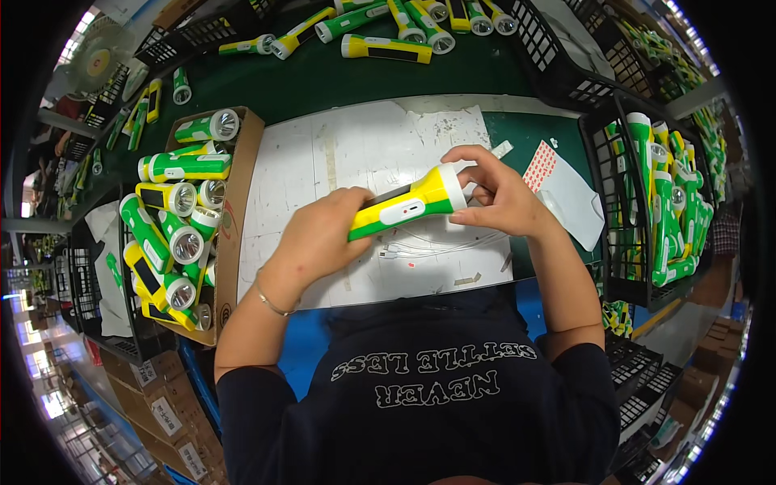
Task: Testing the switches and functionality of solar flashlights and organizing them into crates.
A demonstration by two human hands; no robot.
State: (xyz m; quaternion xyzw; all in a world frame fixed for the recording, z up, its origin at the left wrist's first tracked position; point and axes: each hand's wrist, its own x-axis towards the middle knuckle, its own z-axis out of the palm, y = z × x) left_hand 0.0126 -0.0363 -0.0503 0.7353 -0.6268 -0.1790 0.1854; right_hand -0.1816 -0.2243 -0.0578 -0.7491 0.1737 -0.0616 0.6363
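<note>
Flashlight (416, 202), yellow-green with white lamp rim, is hanging in both hands over the white board (303, 158) on the green worktop (311, 87), lamp end pointing right and slightly raised. Left hand (319, 230) is wrapping round the handle end, fingers mostly hidden behind; probably carrying most of the weight. Right hand (501, 194) is pinching the lamp rim, thumb low, index finger curving over the top, likely for steadying and turning it. White side panel is facing the wearer, presumably for a clear look at its small openings; dark panel is facing up and away.

White cable (440, 247) is lying on the board just below the flashlight, apparently for easy reach; can't tell if anything is plugged in. Cardboard box (245, 178) at left and black crate (622, 218) at right are both holding more flashlights, seemingly flanking the board to leave the middle for handling.
</note>
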